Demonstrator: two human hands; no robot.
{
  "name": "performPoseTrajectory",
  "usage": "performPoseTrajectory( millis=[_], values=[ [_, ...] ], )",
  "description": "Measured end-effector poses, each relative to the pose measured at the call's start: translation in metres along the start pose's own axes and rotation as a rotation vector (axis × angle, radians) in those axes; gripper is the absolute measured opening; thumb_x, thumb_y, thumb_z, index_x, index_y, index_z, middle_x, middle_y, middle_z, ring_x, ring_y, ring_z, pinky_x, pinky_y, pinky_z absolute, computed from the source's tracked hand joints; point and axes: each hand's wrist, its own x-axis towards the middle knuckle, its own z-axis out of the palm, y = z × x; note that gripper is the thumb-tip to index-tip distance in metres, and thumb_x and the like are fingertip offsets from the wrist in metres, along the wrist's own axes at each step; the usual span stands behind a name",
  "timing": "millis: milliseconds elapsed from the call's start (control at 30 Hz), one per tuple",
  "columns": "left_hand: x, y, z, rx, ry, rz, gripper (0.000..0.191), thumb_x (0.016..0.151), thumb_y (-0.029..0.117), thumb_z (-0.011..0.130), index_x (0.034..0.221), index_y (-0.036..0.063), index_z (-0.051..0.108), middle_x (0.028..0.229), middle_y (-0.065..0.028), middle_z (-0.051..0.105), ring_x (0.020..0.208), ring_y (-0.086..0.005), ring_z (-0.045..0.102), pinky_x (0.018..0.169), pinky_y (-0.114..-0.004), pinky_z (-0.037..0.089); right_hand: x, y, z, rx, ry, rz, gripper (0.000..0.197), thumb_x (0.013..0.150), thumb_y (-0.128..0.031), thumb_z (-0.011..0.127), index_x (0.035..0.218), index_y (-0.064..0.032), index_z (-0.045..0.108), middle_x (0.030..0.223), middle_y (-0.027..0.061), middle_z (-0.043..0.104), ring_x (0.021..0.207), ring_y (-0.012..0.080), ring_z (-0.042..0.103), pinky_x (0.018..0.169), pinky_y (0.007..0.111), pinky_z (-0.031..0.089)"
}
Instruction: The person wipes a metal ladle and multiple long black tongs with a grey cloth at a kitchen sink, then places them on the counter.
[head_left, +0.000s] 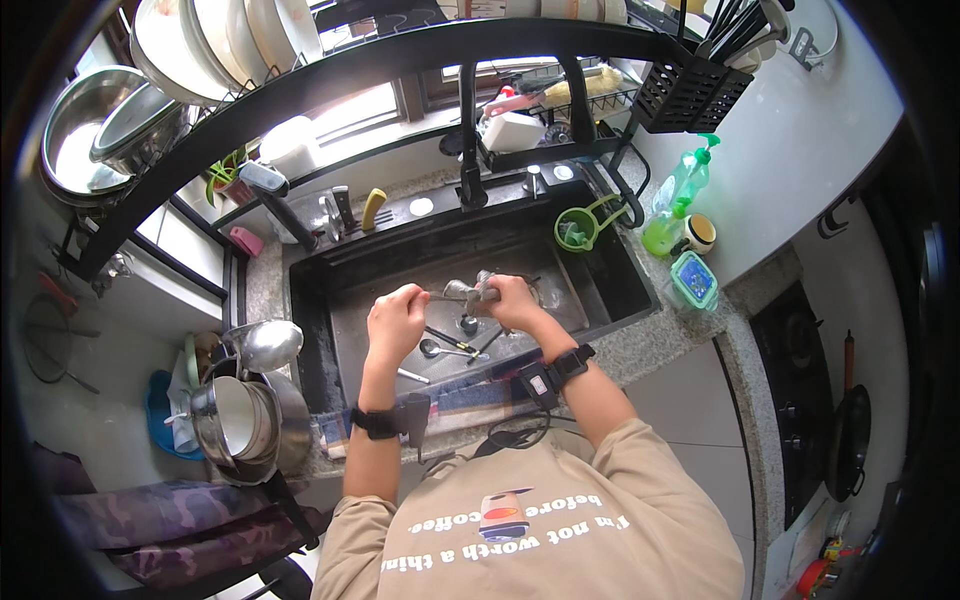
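Note:
Over the dark kitchen sink (352, 300), my left hand (397, 322) is closed on the thin handle of a metal utensil (448, 298); its type cannot be told. My right hand (512, 300) grips a crumpled grey cloth (480, 291) around the other end of that utensil. Below my hands, on the sink floor, lie a metal spoon (450, 350), a second spoon's round bowl (469, 324) and dark-handled utensils (454, 341). A light-coloured handle (413, 376) lies nearer the front edge. A green strainer (576, 229) sits at the sink's back right corner.
A black faucet (471, 187) stands behind the sink. Green soap bottles (664, 232) and a lidded container (694, 280) stand at the right. Stacked bowls and pots (251, 420) are at the left. A black dish rack (405, 49) spans above; a towel (465, 401) lies along the front edge.

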Motion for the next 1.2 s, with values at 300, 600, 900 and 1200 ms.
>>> performPoseTrajectory(
  millis=[300, 600, 900, 1200],
  values=[
    [-0.033, -0.027, 0.044, -0.172, 0.006, -0.249, 0.031, 0.083, 0.028, 0.051, 0.065, 0.0028, 0.057, 0.055, -0.0118, 0.056, 0.051, -0.0236, 0.056, 0.05, -0.034, 0.041, 0.005, 0.012, 0.011, 0.728, 0.362, 0.284, 0.016, 0.071, -0.001, 0.065, 0.085, 0.0011, 0.059, 0.078, 0.0043, 0.062, 0.071, 0.0113, 0.056, 0.065, 0.026, 0.044],
    [-0.057, -0.012, 0.088, -0.258, -0.078, -0.371, 0.034, 0.086, 0.028, 0.046, 0.068, 0.0024, 0.057, 0.056, -0.0129, 0.055, 0.052, -0.0246, 0.053, 0.053, -0.035, 0.04, 0.009, 0.034, 0.06, 1.354, 0.781, 0.699, 0.024, 0.073, 0.0, 0.064, 0.096, -0.0018, 0.055, 0.091, 0.0062, 0.058, 0.081, 0.0177, 0.056, 0.07, 0.031, 0.046],
    [-0.053, -0.01, 0.084, -0.244, -0.059, -0.363, 0.031, 0.084, 0.027, 0.048, 0.069, 0.0022, 0.059, 0.06, -0.0149, 0.057, 0.056, -0.028, 0.057, 0.055, -0.037, 0.042, 0.002, 0.03, 0.064, 1.498, 0.604, 0.821, 0.014, 0.076, -0.002, 0.062, 0.088, -0.005, 0.058, 0.084, 0.0065, 0.06, 0.074, 0.0198, 0.059, 0.066, 0.036, 0.051],
    [-0.05, -0.029, 0.07, -0.182, -0.075, -0.237, 0.032, 0.083, 0.026, 0.05, 0.063, 0.0015, 0.056, 0.053, -0.0127, 0.052, 0.049, -0.0213, 0.052, 0.05, -0.033, 0.039, -0.009, 0.049, 0.042, 1.217, 0.392, 0.769, 0.025, 0.068, 0.0, 0.067, 0.091, 0.0017, 0.057, 0.089, 0.0096, 0.06, 0.08, 0.0186, 0.057, 0.073, 0.03, 0.044]
  ],
)
